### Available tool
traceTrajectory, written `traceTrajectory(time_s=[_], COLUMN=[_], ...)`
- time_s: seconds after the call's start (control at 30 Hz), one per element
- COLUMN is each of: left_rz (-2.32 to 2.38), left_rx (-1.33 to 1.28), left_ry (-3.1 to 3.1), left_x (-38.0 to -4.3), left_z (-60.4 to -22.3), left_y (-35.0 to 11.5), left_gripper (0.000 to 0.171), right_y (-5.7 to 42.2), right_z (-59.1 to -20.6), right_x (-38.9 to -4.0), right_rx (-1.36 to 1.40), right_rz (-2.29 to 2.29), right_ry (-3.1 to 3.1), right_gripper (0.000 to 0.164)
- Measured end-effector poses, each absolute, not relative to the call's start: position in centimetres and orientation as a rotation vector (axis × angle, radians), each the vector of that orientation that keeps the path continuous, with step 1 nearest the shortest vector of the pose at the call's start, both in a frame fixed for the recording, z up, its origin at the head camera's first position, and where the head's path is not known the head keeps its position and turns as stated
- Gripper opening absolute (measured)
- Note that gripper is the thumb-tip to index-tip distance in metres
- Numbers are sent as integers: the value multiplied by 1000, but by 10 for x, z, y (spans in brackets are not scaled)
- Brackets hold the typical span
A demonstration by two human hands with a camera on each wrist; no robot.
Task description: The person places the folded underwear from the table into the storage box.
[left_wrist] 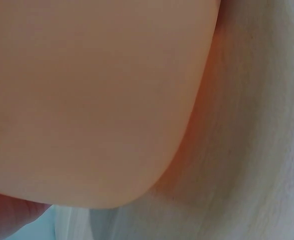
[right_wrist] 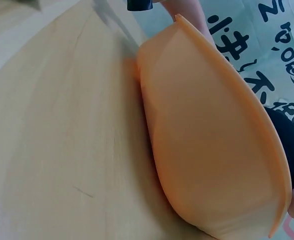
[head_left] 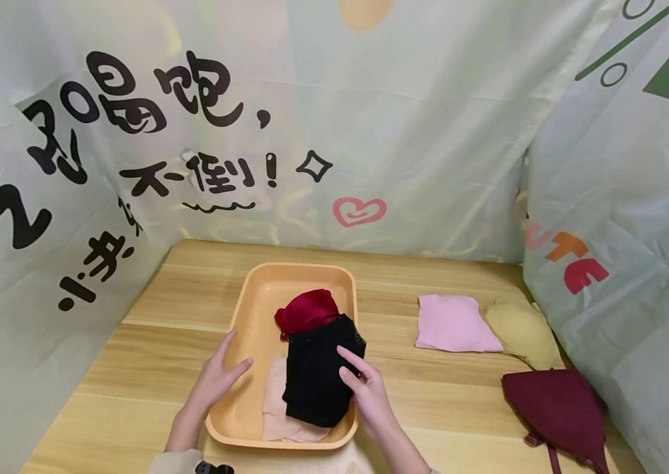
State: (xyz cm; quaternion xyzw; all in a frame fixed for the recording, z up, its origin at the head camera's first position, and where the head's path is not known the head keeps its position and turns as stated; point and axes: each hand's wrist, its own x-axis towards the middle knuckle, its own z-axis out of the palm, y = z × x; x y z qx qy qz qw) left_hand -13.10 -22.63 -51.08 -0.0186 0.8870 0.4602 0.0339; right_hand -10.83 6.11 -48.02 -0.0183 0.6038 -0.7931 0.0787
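Note:
An orange tray (head_left: 240, 408) stands on the wooden table with folded clothing inside. On top lies a folded black garment (head_left: 317, 382) with a lacy edge. Behind it is a dark red bra-like piece (head_left: 307, 311), and partly beneath it a pale pink cloth (head_left: 275, 421). My left hand (head_left: 216, 378) is at the tray's left rim, thumb on the inner side, fingers loosely extended. At the right rim, my right hand (head_left: 368, 394) has its thumb and index finger extended over the black garment; its other fingers are mostly hidden. Both wrist views mainly show the tray's outer wall (right_wrist: 212, 125).
Right of the tray lie a folded pink cloth (head_left: 455, 322), a mustard bra-like piece (head_left: 521, 329) and a maroon bra-like piece with straps (head_left: 556, 408). Printed curtains (head_left: 429, 131) rise along the table's back and sides.

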Motion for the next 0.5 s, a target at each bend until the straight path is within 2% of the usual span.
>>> traceTrajectory(time_s=[0.5], left_rz=[1387], left_rx=[-80], left_ry=[2748], left_x=[-132], left_z=[-510], left_y=[-227], left_gripper=[77], right_y=[46], right_z=[-486], right_x=[-107], right_rx=[-414], right_rz=[-1910], right_ry=[2467], right_gripper=[32])
